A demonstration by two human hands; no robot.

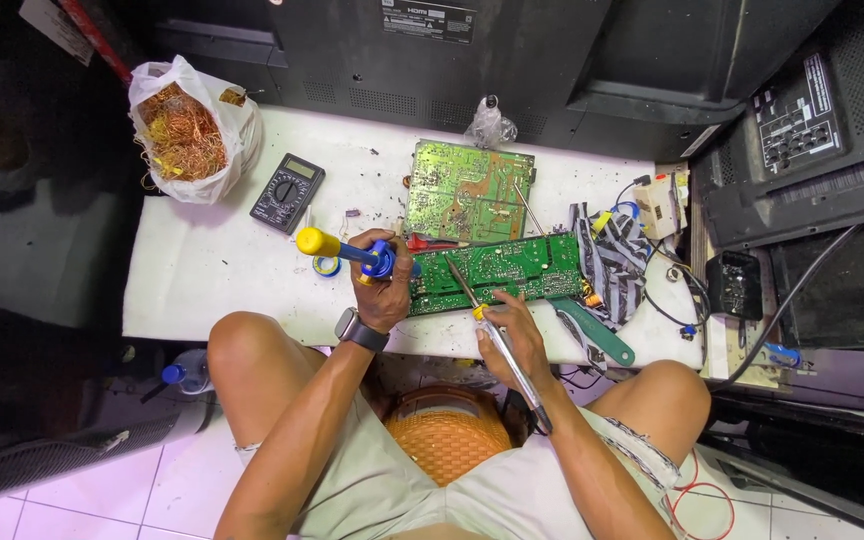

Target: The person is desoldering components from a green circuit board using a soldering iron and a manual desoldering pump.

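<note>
Fingers of the left hand (pixel 384 290) are curled tight around a blue and yellow suction pump (pixel 347 250), with the wrist bent up and a watch (pixel 360 330) on it. Fingers of the right hand (pixel 508 325) pinch a soldering iron (pixel 497 335) like a pencil, its tip on the green board (pixel 497 272). That long board lies flat on the white table (pixel 212 270), at the near edge. A second green board (pixel 469 190) lies just behind.
</note>
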